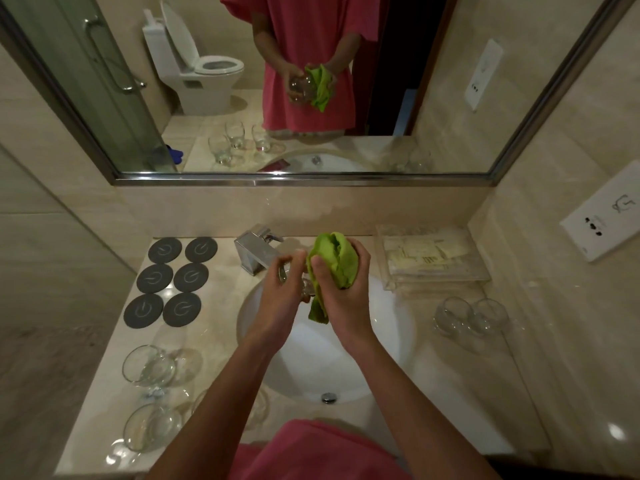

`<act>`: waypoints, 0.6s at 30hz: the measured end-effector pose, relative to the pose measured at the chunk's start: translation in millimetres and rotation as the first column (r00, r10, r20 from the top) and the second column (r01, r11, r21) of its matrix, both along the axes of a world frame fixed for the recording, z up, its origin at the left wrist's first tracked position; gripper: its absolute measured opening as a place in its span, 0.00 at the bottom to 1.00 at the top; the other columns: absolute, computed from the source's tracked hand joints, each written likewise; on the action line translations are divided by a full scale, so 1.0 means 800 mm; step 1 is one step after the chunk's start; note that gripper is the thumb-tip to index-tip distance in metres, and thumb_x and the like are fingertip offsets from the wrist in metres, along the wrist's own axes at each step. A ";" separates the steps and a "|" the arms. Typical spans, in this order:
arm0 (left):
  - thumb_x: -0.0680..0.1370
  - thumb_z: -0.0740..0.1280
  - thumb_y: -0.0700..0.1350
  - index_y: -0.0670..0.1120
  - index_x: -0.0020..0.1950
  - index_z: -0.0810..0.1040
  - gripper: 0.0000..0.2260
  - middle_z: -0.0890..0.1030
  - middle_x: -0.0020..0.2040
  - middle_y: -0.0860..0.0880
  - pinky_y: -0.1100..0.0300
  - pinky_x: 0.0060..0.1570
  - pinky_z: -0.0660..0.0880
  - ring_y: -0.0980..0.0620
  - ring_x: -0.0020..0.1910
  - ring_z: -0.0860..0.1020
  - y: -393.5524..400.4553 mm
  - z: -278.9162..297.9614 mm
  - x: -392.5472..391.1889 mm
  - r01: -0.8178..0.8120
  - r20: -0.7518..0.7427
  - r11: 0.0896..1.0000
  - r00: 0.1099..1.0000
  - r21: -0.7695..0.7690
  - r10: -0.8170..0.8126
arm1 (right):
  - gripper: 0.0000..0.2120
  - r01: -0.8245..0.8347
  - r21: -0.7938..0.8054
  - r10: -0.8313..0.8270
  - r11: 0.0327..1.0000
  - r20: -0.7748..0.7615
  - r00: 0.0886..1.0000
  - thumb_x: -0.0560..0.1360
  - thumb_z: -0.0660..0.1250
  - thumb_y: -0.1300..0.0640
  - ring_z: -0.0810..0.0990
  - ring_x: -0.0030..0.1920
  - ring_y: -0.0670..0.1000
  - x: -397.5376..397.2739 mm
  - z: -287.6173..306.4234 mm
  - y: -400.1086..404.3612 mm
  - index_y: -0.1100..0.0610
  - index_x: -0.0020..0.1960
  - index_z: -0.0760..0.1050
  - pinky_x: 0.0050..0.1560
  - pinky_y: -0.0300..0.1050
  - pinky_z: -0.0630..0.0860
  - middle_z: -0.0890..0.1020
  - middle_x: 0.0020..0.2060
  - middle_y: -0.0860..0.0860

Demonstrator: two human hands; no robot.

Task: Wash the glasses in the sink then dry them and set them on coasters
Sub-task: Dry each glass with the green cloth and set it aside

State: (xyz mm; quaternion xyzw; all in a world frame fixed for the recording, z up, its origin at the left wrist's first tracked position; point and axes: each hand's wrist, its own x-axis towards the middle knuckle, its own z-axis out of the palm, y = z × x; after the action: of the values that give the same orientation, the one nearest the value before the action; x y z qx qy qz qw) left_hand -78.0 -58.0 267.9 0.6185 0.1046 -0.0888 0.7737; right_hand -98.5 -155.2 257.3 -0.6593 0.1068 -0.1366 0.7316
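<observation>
1. Presently, step in hand: drying, by my judgement. One glass [304, 289] is held over the sink [388, 327], mostly hidden between the hands.
2. Left hand [282, 299]: fingers curled round the glass, gripping it from the side.
3. Right hand [346, 289]: clamped on a green cloth [334, 261], thumb pressing the bunched fabric against the glass. Cloth soft, crumpled, a loose tail hanging below the hands.
4. Coasters [173, 282]: six dark round discs, flat, matte, set in two columns at the back left of the counter [450, 393]. None carries a glass yet.
5. Glasses, left front [149, 368]: clear, rounded bowls on short feet, at least two plain, a third partly behind the left forearm.
6. Glasses, right [471, 317]: two clear tumblers touching side by side, near the sink rim.
7. Tap [254, 249]: squared chrome, glossy, behind the basin. Basin white, smooth, oval.
8. Counter: polished pale stone, reflective.
9. Tray [433, 258]: clear plastic, holding pale sachets, back right.
10. Next move, as I judge it: finish wiping, then carry the glass left and stand it upright and centred on one coaster, gently, since wet glass is slippery.
</observation>
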 end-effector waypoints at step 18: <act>0.85 0.52 0.53 0.43 0.58 0.70 0.15 0.74 0.51 0.41 0.66 0.44 0.68 0.52 0.43 0.73 0.021 -0.004 0.013 -0.386 0.745 0.653 0.486 0.652 -0.456 | 0.17 -0.393 0.399 0.558 0.829 -0.523 0.645 0.77 0.69 0.44 0.85 0.41 0.54 0.041 0.079 -0.050 0.57 0.54 0.80 0.40 0.49 0.83 0.84 0.43 0.56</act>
State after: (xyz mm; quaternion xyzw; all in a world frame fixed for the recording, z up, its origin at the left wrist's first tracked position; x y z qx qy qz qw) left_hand -67.6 -41.5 264.3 0.8362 -0.2902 0.2716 0.3778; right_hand -65.5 -194.8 320.4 -0.5735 0.1786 0.3006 0.7409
